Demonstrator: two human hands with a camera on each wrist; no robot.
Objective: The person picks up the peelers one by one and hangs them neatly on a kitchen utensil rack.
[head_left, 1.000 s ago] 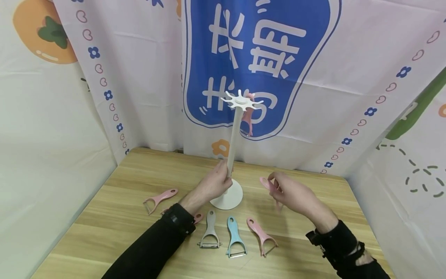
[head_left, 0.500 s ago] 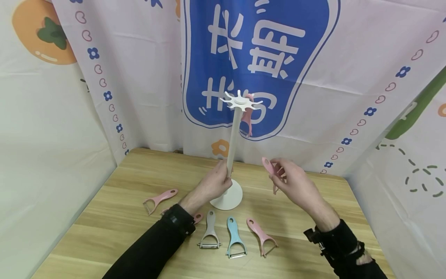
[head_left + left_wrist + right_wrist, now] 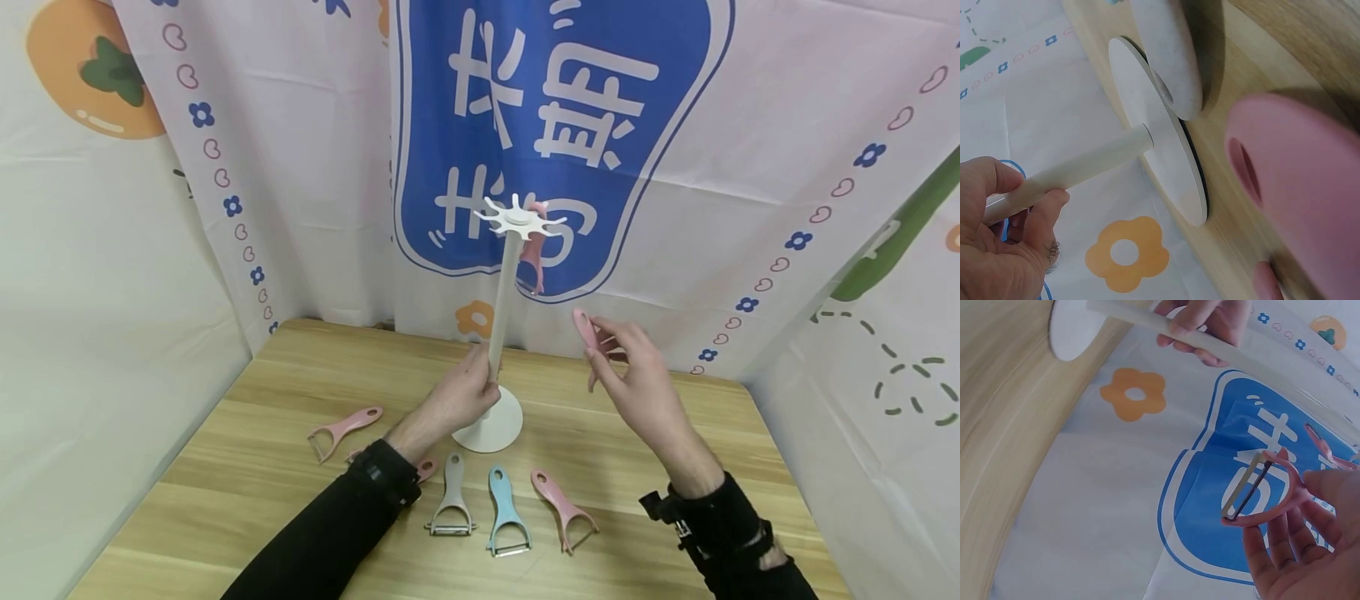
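My left hand (image 3: 467, 390) grips the pole of a white stand (image 3: 501, 308), low down near its round base (image 3: 1157, 131). Several hooks fan out from the stand's top (image 3: 519, 218). One pink peeler (image 3: 533, 250) hangs from a hook at the back right. Right of the pole, raised above the table, my right hand (image 3: 633, 367) pinches another pink peeler (image 3: 586, 327) between thumb and fingers. Its handle end points up in the head view. In the right wrist view the metal blade (image 3: 1247, 490) of this held peeler faces away from the palm (image 3: 1329, 562).
On the wooden table (image 3: 660, 517) lie a grey peeler (image 3: 452, 496), a blue peeler (image 3: 504, 508), a pink peeler (image 3: 561, 508) and another pink one (image 3: 345, 429) at left. A further pink peeler (image 3: 427, 470) is partly hidden under the left forearm. A printed curtain (image 3: 322, 208) hangs behind.
My right hand has lifted the pink peeler up and away from the table, tilting its handle more upright. The left hand keeps its hold on the pole, and the stand stays put.
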